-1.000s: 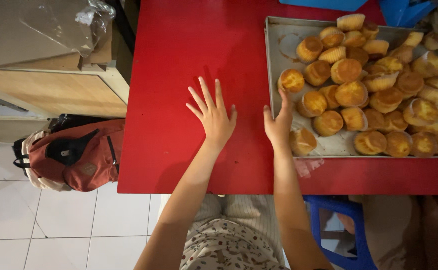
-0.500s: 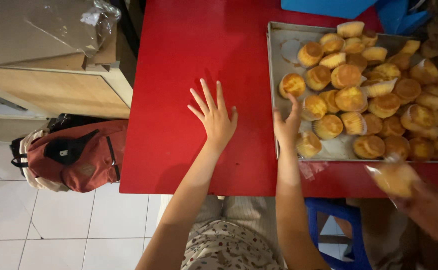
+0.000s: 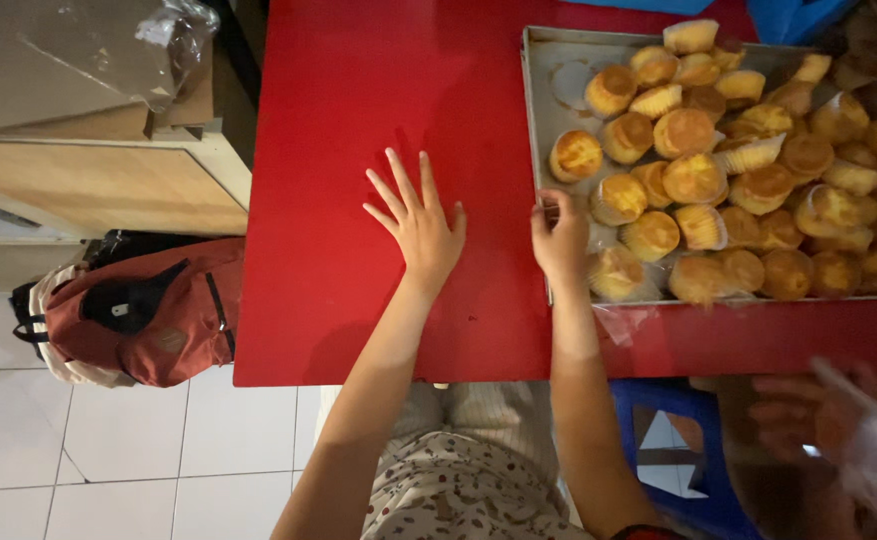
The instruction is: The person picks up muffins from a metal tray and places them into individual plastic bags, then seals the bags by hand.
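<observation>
Red table [image 3: 358, 120]: large, glossy top, fills the middle of the view. Metal baking tray [image 3: 538, 110] sits on its right half, crowded with golden muffins [image 3: 693, 180], some tipped on their sides.

Left hand [image 3: 420, 225]: flat on the bare table, fingers spread, holding nothing.

Right hand [image 3: 561, 235]: at the tray's near-left edge, fingers curled as if pinching at thin clear plastic film or the rim there; whether anything is actually gripped, cannot tell. A muffin [image 3: 615, 272] lies just beside it, under film.

Judgement: muffins are light, soft, crumbly; best cupped low around the paper case, not squeezed at the crown. Film looks slippery.

Red backpack [image 3: 148, 310] on the tiled floor, left. Another person's blurred hand [image 3: 838, 420], lower right.
</observation>
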